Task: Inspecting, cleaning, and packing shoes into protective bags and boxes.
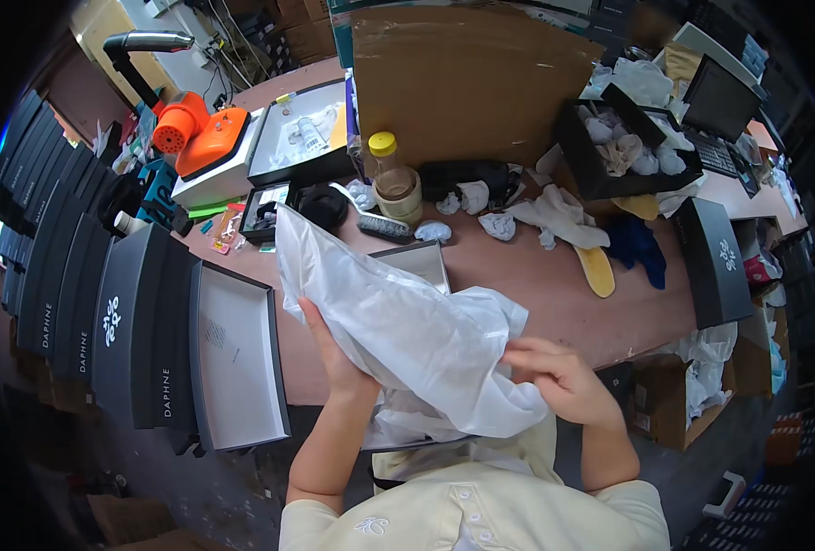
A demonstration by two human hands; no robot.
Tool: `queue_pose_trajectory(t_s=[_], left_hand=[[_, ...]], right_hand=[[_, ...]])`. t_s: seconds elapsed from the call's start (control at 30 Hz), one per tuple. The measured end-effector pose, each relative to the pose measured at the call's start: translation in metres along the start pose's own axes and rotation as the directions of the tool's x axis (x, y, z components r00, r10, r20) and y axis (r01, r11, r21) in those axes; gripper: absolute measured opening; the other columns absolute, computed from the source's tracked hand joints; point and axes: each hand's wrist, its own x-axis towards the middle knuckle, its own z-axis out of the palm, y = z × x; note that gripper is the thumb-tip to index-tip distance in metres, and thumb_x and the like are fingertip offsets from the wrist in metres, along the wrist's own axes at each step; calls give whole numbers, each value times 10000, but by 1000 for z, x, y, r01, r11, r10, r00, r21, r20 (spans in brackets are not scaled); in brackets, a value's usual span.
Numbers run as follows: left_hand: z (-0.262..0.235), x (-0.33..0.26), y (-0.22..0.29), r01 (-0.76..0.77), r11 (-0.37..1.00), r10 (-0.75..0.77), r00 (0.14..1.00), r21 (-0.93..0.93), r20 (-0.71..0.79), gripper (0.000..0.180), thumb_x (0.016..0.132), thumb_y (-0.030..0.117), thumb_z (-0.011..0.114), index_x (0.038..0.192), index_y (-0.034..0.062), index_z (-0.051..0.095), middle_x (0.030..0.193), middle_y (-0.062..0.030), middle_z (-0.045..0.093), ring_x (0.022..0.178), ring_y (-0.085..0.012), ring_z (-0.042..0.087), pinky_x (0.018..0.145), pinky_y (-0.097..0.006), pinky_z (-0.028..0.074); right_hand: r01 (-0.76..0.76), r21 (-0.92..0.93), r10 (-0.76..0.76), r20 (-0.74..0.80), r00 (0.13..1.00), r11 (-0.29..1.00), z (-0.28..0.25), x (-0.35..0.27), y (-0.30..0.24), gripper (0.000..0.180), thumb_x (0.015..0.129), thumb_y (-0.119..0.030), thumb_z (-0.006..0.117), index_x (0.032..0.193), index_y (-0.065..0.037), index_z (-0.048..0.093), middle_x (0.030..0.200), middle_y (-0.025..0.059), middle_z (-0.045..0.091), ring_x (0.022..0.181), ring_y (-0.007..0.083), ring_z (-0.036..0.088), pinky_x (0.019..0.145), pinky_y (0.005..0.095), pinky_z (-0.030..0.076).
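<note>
A white, thin, crinkled wrapping [407, 321] is bunched into a long bundle above the table's near edge; what lies inside it is hidden. My left hand [334, 354] grips the bundle from the left, thumb along its side and other fingers hidden beneath. At its right end, my right hand [564, 381] has its fingers bent and closed on a fold of the same wrapping. Under the bundle, more white paper [407, 422] shows close to my body. Just behind stands an open box [421, 264] with a pale inside, partly covered by the bundle.
Dark shoe boxes [141, 331] stand in rows at the left, beside an upright box lid [239, 358]. Behind are an orange blower [210, 138], a brush [384, 227], a yellow-capped jar [394, 179] and a cardboard panel [472, 83]. Right lie cloths [559, 216], a yellow insole [595, 270] and cartons [674, 395].
</note>
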Motion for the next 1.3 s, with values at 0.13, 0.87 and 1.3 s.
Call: queue_pose_trajectory(t_s=[0.13,0.87,1.3], left_hand=[[3,-7,-2,89,996,-89,996,14,-4,760,871,691,288,1402,147,277,1361,-71,405,1246,-244,412,1041,-393,345],[-4,-17,-22,274,962,-274,962,-2,8,697,921,614,272,1384,93,289,1318,-103,442,1205,-253,457,1008,-398,382],[17,50,13,275,912,-357,897,305,259,339,968,313,458,816,41,592,600,16,574,341,-34,402,301,-175,284]], right_hand=[[-332,253,382,-182,906,909,27,0,11,131,842,-46,571,941,36,595,897,41,635,647,84,570,602,235,475],[86,40,-94,281,955,996,-5,-7,19,311,733,-24,621,1041,17,602,956,156,630,868,300,616,769,329,469],[-38,212,191,-771,607,976,-23,-19,-2,273,922,-228,543,936,35,613,1006,95,619,885,163,604,757,302,499]])
